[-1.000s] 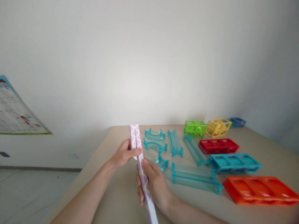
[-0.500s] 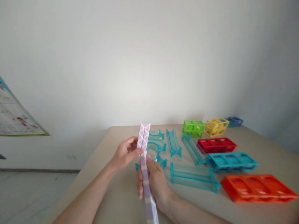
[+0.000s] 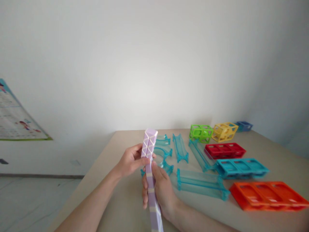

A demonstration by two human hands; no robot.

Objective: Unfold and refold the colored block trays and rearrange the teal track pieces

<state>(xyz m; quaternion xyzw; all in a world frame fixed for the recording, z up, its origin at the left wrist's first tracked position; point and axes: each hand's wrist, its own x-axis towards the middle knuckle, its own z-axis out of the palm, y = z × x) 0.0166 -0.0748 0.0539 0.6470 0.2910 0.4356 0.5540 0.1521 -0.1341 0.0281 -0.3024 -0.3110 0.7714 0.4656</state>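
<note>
A long lilac snake puzzle (image 3: 151, 190) with pale edge lines runs from the bottom of the view up to mid-table height. Its far end is folded into two segments lying side by side. My left hand (image 3: 132, 160) grips that doubled part, thumb across its near side and fingers behind. Lower down, my right hand (image 3: 162, 187) is wrapped around the single straight length, with its thumb along the right side. Both hands hold the puzzle above the table, and the fingers behind it are partly hidden.
Clear teal track pieces (image 3: 201, 183) lie behind and right of my hands. Farther right are orange (image 3: 269, 195), blue (image 3: 242, 167) and red (image 3: 225, 150) frame blocks. Green (image 3: 201, 133), yellow (image 3: 225, 132) and dark blue (image 3: 245, 126) blocks stand near the wall.
The doubled far end of the snake puzzle has tilted slightly, showing more of its end face, and moved a little right. Both hands keep their grip.
</note>
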